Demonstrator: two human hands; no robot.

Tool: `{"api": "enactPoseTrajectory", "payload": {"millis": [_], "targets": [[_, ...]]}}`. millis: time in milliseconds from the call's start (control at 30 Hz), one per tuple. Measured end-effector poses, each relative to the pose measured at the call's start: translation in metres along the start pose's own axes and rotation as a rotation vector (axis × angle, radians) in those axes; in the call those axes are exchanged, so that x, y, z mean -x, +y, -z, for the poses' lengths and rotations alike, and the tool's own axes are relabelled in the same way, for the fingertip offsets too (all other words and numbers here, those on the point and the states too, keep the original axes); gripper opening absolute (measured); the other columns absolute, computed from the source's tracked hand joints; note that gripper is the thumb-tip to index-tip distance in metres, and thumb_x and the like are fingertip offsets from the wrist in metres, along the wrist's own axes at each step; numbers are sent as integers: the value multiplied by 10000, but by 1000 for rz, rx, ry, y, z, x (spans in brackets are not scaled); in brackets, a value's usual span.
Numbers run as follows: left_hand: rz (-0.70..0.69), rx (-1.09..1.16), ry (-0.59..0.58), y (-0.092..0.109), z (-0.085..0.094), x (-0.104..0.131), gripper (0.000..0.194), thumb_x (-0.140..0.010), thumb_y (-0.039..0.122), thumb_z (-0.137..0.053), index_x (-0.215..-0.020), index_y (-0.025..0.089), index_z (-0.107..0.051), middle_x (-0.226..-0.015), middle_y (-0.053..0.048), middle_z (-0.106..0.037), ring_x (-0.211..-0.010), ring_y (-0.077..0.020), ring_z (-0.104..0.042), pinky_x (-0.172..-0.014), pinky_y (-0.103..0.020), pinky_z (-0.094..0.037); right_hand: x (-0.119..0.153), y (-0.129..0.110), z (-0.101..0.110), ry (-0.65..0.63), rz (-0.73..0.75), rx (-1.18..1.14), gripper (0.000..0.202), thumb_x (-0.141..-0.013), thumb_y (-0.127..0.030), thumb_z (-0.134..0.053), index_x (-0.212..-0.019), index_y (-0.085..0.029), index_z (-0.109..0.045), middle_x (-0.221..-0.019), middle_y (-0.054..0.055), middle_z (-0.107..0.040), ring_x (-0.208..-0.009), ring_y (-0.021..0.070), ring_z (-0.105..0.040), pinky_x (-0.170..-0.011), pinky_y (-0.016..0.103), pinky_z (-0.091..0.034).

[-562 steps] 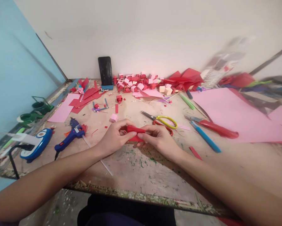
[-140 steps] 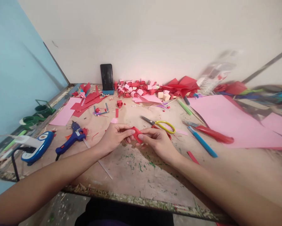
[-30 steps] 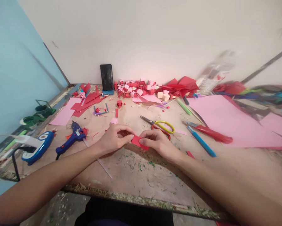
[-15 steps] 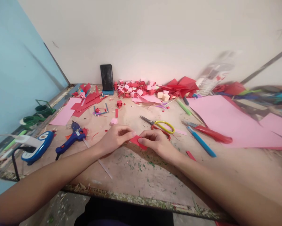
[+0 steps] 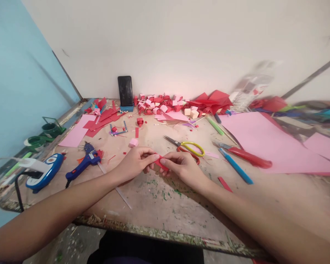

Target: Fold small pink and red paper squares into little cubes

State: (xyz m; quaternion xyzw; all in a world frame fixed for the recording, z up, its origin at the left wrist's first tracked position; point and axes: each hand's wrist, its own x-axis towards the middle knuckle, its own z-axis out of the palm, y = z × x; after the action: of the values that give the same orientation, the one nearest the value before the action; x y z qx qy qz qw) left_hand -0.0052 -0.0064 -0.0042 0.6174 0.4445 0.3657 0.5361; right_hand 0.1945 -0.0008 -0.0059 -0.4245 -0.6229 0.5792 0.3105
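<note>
Soft light — smeary edges (right side especially).

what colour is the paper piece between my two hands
The paper piece is red, clearest in the head view.

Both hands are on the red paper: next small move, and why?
I'd probably press along the red paper with the thumb of the right hand to firm any fold: the left hand pinches the other end, and both thumbs lie on top. Whether it's creased is hidden.
</note>
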Motion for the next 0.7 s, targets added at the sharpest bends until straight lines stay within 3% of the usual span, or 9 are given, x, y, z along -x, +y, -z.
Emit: {"api": "enactPoseTrajectory", "payload": {"millis": [267,500,700], "targets": [[-29,38,58,-3,2,-3,242,-916,335,-637,-772,143,-670,-643,1,-655,-542,-95,-583,-563,-219,-476,0,-1,0,-29,-22,-53,325,-888,-454,-700,-812,-142,-751,-730,71,-760,-597,155,-691,-598,273,-533],[-24,47,19,-3,2,-1,265,-937,394,-626,-843,150,-671,-629,17,-621,-547,-99,-565,-564,-221,-464,1,1,0,-67,11,-17,367,-927,-471,-653,-822,-133,-749,-734,80,-765,-617,157,-708,-611,271,-540],[-56,-22,51,-4,0,-1,329,-951,416,-608,-771,146,-664,-636,-3,-650,-574,-111,-596,-590,-225,-483,1,1,0,-77,10,-35,350,-910,-468,-684,-822,-135,-744,-726,75,-761,-617,160,-710,-615,277,-548]]}}
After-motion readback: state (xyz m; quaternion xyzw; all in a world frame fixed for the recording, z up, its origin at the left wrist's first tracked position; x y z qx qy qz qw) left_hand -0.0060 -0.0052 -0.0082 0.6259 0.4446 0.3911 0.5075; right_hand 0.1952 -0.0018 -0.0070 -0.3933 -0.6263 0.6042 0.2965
